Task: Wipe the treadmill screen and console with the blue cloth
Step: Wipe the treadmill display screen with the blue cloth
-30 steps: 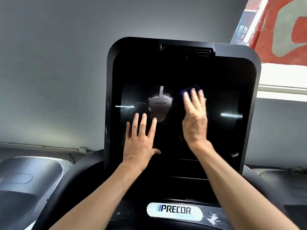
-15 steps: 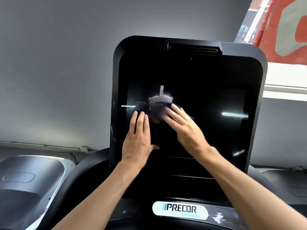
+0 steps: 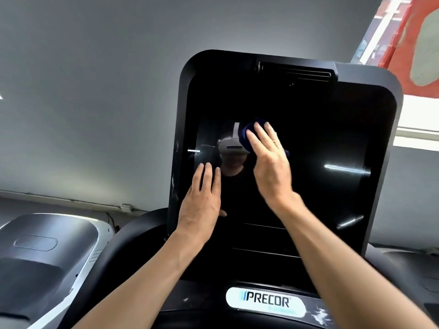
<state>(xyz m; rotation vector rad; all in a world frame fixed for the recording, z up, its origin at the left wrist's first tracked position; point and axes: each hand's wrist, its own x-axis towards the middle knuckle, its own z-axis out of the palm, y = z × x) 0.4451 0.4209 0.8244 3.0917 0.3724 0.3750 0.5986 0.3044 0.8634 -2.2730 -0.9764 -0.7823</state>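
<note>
The treadmill's tall black screen (image 3: 320,129) fills the middle of the view, glossy and dark. My right hand (image 3: 268,165) presses the blue cloth (image 3: 245,132) flat against the glass with straight fingers, just left of the screen's centre; most of the cloth is hidden under my palm. My left hand (image 3: 202,200) lies flat on the screen's lower left part, fingers together and straight. Below the screen runs the console (image 3: 206,305) with a white PRECOR badge (image 3: 266,302) and pale smudges.
A neighbouring treadmill's grey and white housing (image 3: 47,252) sits at the lower left. A grey wall (image 3: 95,91) stands behind the screen. A window with a red banner (image 3: 415,43) is at the upper right. Another dark machine part (image 3: 418,262) shows at the right edge.
My right hand with the cloth swept from right of centre down to the left, then back up a little. My left hand closed its fingers together and stayed flat on the glass.
</note>
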